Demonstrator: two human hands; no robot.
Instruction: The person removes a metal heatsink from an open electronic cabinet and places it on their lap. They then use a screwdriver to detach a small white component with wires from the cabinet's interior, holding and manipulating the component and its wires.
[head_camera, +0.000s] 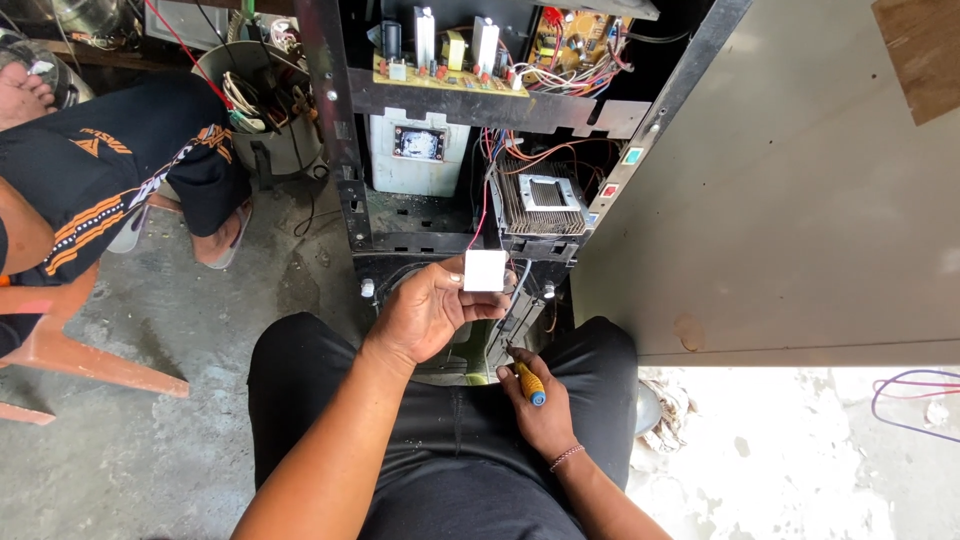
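Observation:
My left hand (432, 308) holds a small flat white square module (485, 270) by its edges, with red and black wires running up from it into an opened appliance. My right hand (535, 400) rests low near my lap, gripping a screwdriver with a yellow and blue handle (530, 383), its tip pointing up and to the left. Just beyond the white module sits a finned metal heat sink (542, 200) inside the black appliance frame (345, 150). A circuit board (450, 70) with upright components lies on the frame's upper shelf.
A white box-shaped part (418, 150) stands left of the heat sink. A grey bucket of wires (262, 100) sits at the back left. Another person in black shorts (110, 170) sits on a wooden stool (70, 350) to the left. A grey panel (800, 200) lies at right.

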